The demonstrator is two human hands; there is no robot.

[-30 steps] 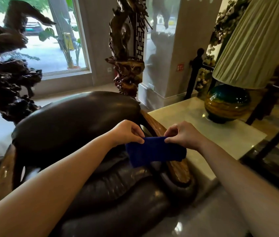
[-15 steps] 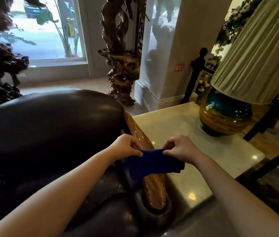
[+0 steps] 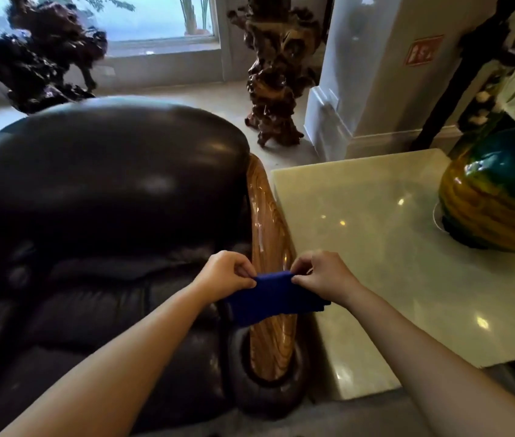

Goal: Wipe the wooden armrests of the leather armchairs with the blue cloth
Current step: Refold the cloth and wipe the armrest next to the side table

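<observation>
Since a second ago the view has tipped further down and closer over the chair, and both hands have travelled with the cloth down along the armrest, away from its curved top near the chair back.

The dark leather armchair [image 3: 104, 197] fills the left half of the view, its rounded back toward the window. Just to its right stands a pale polished stone side table [image 3: 376, 247], its left edge running close beside the chair. On the table's far right corner sits a round lamp base [image 3: 496, 197] banded in teal and amber, with a pleated shade partly visible above it. Behind the chair, on the floor, stands a gnarled carved root sculpture [image 3: 278, 70].

The glossy wooden armrest [image 3: 269, 222] runs along the chair's right side, next to the table's left edge. Across its middle lies the folded blue cloth [image 3: 276, 296], stretched crosswise over the wood. The left hand [image 3: 224, 275] pinches the cloth's left end between thumb and fingers; the right hand [image 3: 325, 275] pinches the right end the same way, over the gap between armrest and table.
</observation>
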